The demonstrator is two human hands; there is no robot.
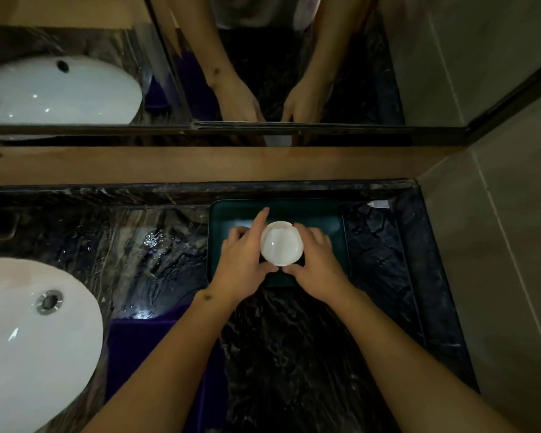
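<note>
The small round dish (281,243) is plain glossy white, with one bright glint on it. The tray (294,210) under it, at the counter's far right corner, is a flat dark teal. The counter (294,339) is black marble run through with pale grey and whitish veins. The sink basin (28,332) at its left edge is shiny white with a silver drain ring (49,302). A cloth (138,345) at the near edge is deep purple. The strip (200,165) along the far edge is warm brown, and the wall tiles (497,245) by the right edge are dull beige.
</note>
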